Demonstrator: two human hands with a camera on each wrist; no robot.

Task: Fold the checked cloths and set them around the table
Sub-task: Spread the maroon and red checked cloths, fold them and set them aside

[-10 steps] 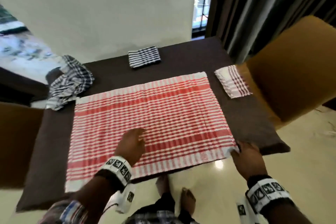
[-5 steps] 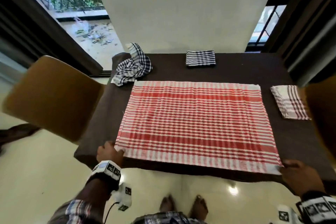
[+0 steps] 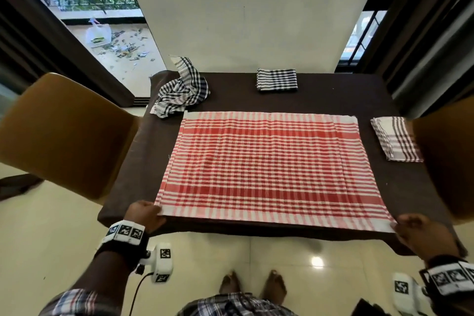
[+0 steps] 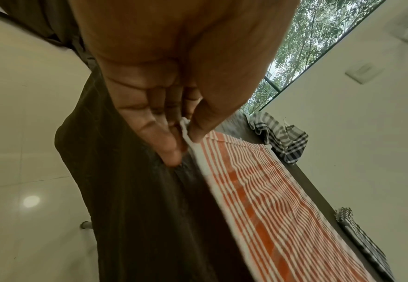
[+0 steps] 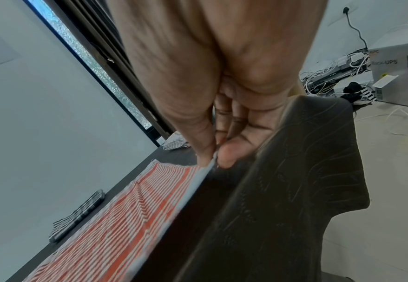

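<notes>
A red-and-white checked cloth (image 3: 272, 167) lies spread flat on the dark brown table (image 3: 333, 100). My left hand (image 3: 147, 214) pinches its near left corner (image 4: 186, 133) between thumb and fingers. My right hand (image 3: 415, 232) pinches the near right corner (image 5: 212, 158) the same way. A folded black-and-white cloth (image 3: 277, 80) sits at the far edge. A folded maroon-striped cloth (image 3: 395, 138) lies at the right edge. A crumpled black-and-white checked cloth (image 3: 182, 90) is heaped at the far left corner.
Tan chairs stand at the left (image 3: 61, 133) and right (image 3: 446, 156) sides of the table. A white wall is behind the table, with windows on either side. My bare feet (image 3: 254, 286) are on the tiled floor below the near edge.
My left hand left the middle of the red cloth and took hold of its near left corner. The right hand kept its corner. The head view swung to face the table squarely.
</notes>
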